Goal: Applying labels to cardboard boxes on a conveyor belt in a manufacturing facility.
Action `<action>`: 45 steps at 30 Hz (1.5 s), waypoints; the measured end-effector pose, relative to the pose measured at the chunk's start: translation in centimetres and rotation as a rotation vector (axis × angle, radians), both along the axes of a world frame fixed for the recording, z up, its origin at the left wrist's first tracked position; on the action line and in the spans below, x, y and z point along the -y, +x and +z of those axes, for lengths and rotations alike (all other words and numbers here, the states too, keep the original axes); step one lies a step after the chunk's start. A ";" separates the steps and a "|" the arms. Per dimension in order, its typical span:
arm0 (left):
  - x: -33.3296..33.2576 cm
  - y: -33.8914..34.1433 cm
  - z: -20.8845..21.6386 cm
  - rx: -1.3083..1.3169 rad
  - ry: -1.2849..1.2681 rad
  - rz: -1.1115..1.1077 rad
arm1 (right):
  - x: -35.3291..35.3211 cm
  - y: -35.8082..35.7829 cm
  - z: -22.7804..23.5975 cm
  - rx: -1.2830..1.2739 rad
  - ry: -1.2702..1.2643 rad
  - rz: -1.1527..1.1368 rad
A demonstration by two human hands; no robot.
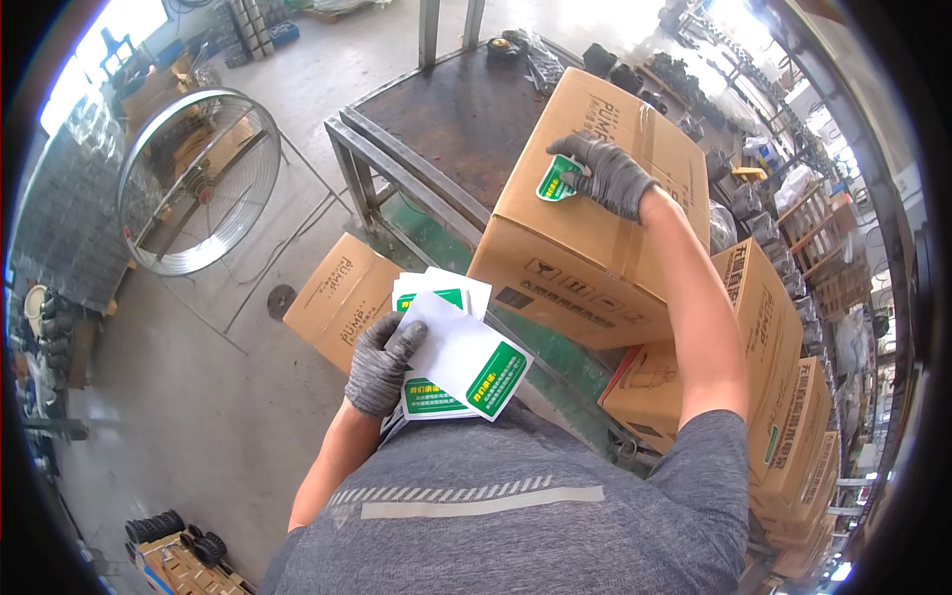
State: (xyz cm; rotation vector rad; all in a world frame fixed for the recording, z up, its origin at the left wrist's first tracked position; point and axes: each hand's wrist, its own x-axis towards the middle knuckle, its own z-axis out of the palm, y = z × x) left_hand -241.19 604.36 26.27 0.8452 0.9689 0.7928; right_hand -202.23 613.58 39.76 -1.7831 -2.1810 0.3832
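Observation:
Both of my hands wear grey knit gloves. In front of my chest, my left hand (pixel 382 367) is closed round several white sheets with green printed stickers (pixel 496 382), fanned out unevenly, with the thumb on top. One sheet shows a bare white part beside its green panel. Further forward, my right hand (pixel 613 177) pinches a small green-and-white sticker (pixel 560 178) by its right edge, over the top of a large taped brown carton (pixel 545 228). Whether the sticker touches the cardboard, I cannot tell. The carton stands at the near right of a dark metal-framed table (pixel 436 129).
A second carton (pixel 342 288) sits lower, left of the table. More cartons (pixel 759 317) are stacked at the right, one with a green sticker. A large round floor fan (pixel 198 183) stands at the left. Dark parts (pixel 610 69) lie past the big carton.

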 end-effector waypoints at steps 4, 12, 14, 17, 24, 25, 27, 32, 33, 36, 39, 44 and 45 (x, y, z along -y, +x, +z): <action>-0.1 -0.4 0.0 -0.002 -0.025 0.040 | 0.8 -0.6 -1.2 0.241 0.396 -0.029; -0.2 -0.7 0.5 0.013 -0.003 0.038 | 1.3 -1.5 -2.1 -1.272 -0.468 -0.323; -0.3 -0.8 0.6 0.029 -0.007 0.047 | 0.4 -0.5 -3.0 -1.454 -0.366 -0.323; -0.9 -1.0 0.4 0.054 -0.008 0.014 | -2.6 3.8 -5.4 -0.576 0.252 -0.597; -1.6 -4.4 0.1 0.143 0.028 0.184 | 4.8 -12.4 -0.8 -0.644 0.048 -0.119; -2.0 -4.9 0.1 0.143 0.028 0.213 | 6.3 -15.3 0.2 -0.585 -0.080 -0.074; -2.4 -5.8 0.1 0.153 0.011 0.261 | 8.4 -18.9 -0.6 -0.522 -0.334 -0.048; -3.6 -9.3 -0.7 0.173 -0.016 0.278 | 8.3 -23.3 -4.4 -0.606 -0.547 -0.056; -3.7 -9.8 -1.1 0.170 -0.010 0.286 | 8.2 -24.0 -5.4 -0.766 -0.516 -0.032; -4.1 -11.7 -2.2 0.075 0.019 0.220 | 7.7 -26.1 -6.3 -0.972 -0.493 0.019; -4.7 -12.9 -2.0 -0.025 0.028 0.139 | 6.6 -27.7 -6.3 -0.963 -0.512 0.069; -7.0 -13.8 -1.9 -0.207 0.059 0.002 | 3.3 -28.1 -7.4 -0.838 -0.570 0.259; -7.7 -13.9 -2.0 -0.217 0.032 -0.003 | 2.5 -28.2 -7.7 -0.829 -0.614 0.279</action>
